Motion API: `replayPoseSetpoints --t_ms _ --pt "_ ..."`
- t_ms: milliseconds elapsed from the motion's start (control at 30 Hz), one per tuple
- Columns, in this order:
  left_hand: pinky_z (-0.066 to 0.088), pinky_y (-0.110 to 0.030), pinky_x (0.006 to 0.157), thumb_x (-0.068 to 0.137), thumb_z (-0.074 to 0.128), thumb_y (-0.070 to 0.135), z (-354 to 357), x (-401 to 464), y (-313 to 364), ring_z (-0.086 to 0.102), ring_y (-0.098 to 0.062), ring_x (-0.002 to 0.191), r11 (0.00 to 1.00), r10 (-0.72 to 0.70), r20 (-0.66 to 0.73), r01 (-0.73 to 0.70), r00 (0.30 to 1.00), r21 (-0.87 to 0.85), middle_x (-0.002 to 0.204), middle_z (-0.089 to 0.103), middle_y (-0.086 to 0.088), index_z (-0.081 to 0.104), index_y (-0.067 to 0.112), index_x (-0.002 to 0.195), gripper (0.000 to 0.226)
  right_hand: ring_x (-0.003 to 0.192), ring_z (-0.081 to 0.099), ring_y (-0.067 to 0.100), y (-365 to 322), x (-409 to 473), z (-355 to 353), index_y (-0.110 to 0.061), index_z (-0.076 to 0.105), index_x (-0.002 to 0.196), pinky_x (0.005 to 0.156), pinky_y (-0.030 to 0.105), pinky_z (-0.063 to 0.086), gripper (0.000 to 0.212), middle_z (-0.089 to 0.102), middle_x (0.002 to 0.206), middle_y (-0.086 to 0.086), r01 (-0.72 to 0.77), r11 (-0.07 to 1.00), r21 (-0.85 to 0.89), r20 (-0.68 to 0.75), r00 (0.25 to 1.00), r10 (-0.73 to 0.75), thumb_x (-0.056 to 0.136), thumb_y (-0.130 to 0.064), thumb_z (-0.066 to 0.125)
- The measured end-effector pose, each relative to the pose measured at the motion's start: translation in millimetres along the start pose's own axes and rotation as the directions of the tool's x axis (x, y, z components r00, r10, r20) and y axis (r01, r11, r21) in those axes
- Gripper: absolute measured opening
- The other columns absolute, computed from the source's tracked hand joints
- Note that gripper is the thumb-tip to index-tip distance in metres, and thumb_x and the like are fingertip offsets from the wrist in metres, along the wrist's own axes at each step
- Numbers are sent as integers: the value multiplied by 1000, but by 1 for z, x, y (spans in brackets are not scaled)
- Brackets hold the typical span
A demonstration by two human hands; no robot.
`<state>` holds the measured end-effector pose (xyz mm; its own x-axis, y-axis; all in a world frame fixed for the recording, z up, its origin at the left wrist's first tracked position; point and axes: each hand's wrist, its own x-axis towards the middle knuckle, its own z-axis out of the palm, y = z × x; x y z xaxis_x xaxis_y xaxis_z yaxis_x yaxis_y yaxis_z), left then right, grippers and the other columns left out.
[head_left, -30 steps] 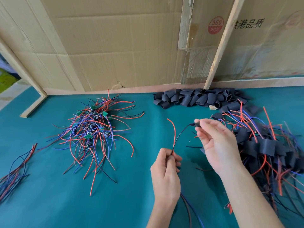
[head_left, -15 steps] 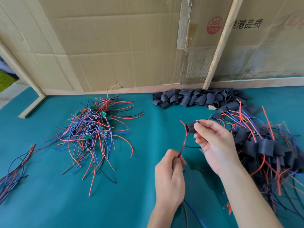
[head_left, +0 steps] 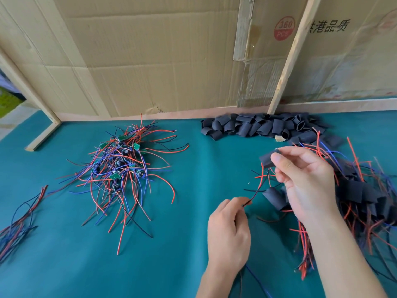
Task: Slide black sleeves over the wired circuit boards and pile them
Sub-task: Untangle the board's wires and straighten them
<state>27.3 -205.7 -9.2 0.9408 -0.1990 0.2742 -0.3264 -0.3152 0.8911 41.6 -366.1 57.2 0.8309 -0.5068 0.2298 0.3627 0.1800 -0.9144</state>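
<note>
We pinch the short black tube sleeve (head_left: 267, 160) between thumb and fingertips of our right hand (head_left: 305, 181), raised above the teal felt table (head_left: 189, 244). Our left hand (head_left: 228, 235) curls round the red and black wire pair (head_left: 258, 186), whose upper ends reach the sleeve's mouth. The limp wires could buckle or miss that flattened opening. Our left palm hides the circuit board, if it is there at all.

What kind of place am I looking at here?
Probably a small assembly workbench: a teal mat holding a heap of wired circuit boards, loose black sleeves, and cardboard walling the back.
</note>
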Motion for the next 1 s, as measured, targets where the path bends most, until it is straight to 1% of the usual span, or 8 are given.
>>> replayPoseSetpoints --t_ms 67,200,333,500,567,700,867,1000 --pt "38 -22 61 92 47 14 0 0 0 51 -4 66 1000 -3 -11 3 1000 8 80 60 12 73 27 102 31 57 51 16 1 1 -3 -20 80 87 58 20 46 14 71 72 1 40 995 -94 36 999 -36 77 -12 85" --pt "35 -17 60 91 49 12 1 -1 1 50 -3 65 1000 4 -47 -3 999 21 79 60 12 73 26 101 29 53 51 18 0 3 -8 -21 79 91 58 21 49 17 77 79 3 118 962 -245 41 993 -112 76 -27 84" --pt "35 -18 59 91 49 11 0 0 1 50 -5 64 1000 -3 -74 5 997 29 80 61 11 73 25 101 30 54 52 19 2 5 -12 -23 79 93 59 23 50 18 78 82 3 135 949 -286 17 991 -136 77 -30 83" --pt "35 -17 59 90 48 12 0 -1 3 51 -7 65 999 -10 -107 15 994 44 79 59 8 74 24 102 32 52 52 14 3 2 -8 -22 77 90 54 18 48 10 79 81 1 170 925 -341 53 985 -162 81 -24 81" --pt "35 -17 59 90 48 11 -1 -1 4 51 -8 65 999 -17 -130 22 991 38 79 59 8 75 23 101 31 54 56 12 3 2 -9 -25 78 89 56 18 48 8 78 78 -1 170 927 -334 -1 984 -181 82 -22 80" --pt "33 -17 58 90 50 5 -1 -1 2 48 -4 61 999 -39 -165 36 985 -22 81 61 10 74 23 97 31 56 59 12 6 4 -7 -26 78 86 58 19 49 9 72 70 -4 133 946 -295 -181 965 -192 88 -17 78" --pt "30 -19 55 90 49 5 -1 -1 1 43 -6 56 995 -72 -177 58 982 -80 79 60 10 73 27 93 33 55 59 9 16 2 2 -18 74 88 56 17 49 11 69 64 -5 42 968 -247 -235 967 -102 93 -8 74" --pt "30 -21 56 90 52 -2 -3 -1 -1 42 -6 57 995 -75 -168 63 983 -74 75 56 11 72 28 92 36 58 60 10 20 -1 7 -12 74 90 57 19 50 6 69 65 -4 -127 985 -115 -240 966 97 95 -10 73"
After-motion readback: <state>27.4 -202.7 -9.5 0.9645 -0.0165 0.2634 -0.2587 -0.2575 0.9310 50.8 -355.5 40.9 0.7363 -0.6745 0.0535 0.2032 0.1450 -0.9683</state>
